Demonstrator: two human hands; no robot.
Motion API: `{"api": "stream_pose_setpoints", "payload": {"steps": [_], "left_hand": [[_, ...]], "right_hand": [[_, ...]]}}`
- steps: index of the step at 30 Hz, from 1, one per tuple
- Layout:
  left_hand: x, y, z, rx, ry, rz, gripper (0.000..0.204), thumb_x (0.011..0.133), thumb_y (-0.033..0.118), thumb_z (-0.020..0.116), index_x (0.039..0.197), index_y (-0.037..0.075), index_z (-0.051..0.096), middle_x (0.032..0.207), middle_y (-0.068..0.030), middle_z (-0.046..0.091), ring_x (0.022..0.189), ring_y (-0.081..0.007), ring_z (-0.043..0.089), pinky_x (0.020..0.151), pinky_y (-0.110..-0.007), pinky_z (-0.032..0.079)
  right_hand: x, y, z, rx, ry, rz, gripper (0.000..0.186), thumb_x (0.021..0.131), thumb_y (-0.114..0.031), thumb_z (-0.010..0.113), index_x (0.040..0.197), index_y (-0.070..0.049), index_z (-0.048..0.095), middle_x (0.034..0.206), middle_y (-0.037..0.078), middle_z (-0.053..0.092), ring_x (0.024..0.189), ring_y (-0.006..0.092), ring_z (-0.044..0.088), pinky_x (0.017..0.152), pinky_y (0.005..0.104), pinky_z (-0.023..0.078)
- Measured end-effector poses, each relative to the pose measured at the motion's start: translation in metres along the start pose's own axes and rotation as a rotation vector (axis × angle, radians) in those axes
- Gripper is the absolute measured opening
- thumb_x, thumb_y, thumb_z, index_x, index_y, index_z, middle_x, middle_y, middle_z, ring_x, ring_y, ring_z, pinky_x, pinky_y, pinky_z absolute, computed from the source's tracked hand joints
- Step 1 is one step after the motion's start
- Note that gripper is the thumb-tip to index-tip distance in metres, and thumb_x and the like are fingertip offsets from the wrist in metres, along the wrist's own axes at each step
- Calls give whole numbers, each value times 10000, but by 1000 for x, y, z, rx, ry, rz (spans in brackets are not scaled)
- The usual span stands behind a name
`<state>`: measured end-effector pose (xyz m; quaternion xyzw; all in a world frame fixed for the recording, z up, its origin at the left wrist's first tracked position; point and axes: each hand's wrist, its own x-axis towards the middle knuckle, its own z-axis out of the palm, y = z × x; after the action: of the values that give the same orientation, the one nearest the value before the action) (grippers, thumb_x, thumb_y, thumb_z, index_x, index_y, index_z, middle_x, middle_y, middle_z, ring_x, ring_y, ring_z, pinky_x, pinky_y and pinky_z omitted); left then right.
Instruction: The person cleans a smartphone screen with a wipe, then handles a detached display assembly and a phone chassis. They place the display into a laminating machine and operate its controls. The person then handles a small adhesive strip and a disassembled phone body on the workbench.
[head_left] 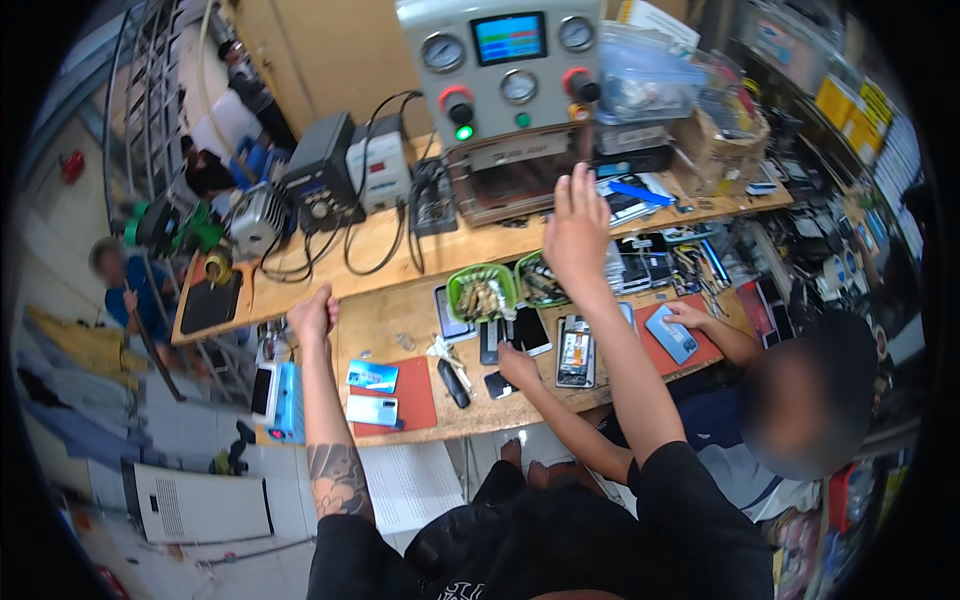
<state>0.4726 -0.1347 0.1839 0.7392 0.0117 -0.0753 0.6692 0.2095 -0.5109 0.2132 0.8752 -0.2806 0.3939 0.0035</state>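
Observation:
My right hand (pixel 578 232) reaches up in front of a grey bench machine (pixel 520 55) with gauges, a small screen and a glazed chamber (pixel 520 182). Its fingers are stretched out and hold nothing; whether they touch the machine I cannot tell. At the front edge of the wooden shelf (pixel 372 268), my left hand (pixel 313 314) is closed with the fingers curled, and its palm is hidden. Under my right arm lies an opened phone (pixel 575 350) with its inner parts bare. Beside it is a white-framed phone (pixel 531 330).
A person (pixel 730 420) at my right holds a blue phone (pixel 672 334); another hand (pixel 518 367) reaches beneath my right arm. Green baskets (pixel 482 292) hold small parts. Two phones (pixel 372 410) lie near a red mat (pixel 412 385). Soldering units (pixel 325 170) and cables stand on the shelf.

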Motion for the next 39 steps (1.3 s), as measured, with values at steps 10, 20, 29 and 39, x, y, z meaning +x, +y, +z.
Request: {"api": "stream_pose_setpoints", "payload": {"steps": [10, 20, 29, 39], "left_hand": [[-105, 115, 44, 249, 130, 932, 413, 1067, 211, 690, 723, 3, 597, 704, 25, 582, 669, -54, 435, 616, -249, 356], [-138, 298, 218, 406, 60, 1774, 368, 934, 273, 805, 1262, 115, 752, 1246, -104, 749, 1193, -319, 696, 1028, -403, 535], [-115, 299, 256, 449, 191, 1739, 454, 853, 306, 851, 1289, 208, 770, 1372, -31, 730, 1339, -283, 634, 1095, -427, 530], [-110, 306, 258, 404, 143, 1684, 457, 846, 378, 882, 1237, 158, 796, 1314, -60, 750, 1287, -261, 658, 1074, -398, 524]], "right_hand": [[0, 0, -7, 40, -32, 7, 653, 928, -128, 632, 1542, 52, 503, 1724, 246, 309, 1609, 375, 287, 1247, 568, 272], [1, -2, -9, -60, -24, 48, 647, 915, -145, 696, 1540, -68, 549, 1719, 147, 368, 1589, 340, 338, 1223, 552, 313], [1, -7, -9, 14, 6, 71, 566, 950, -109, 611, 1509, -26, 577, 1709, 158, 386, 1583, 332, 354, 1244, 595, 273], [-1, 1, -11, -53, -28, 57, 672, 900, -122, 719, 1551, -103, 553, 1724, 127, 367, 1571, 325, 372, 1233, 572, 299]]}}
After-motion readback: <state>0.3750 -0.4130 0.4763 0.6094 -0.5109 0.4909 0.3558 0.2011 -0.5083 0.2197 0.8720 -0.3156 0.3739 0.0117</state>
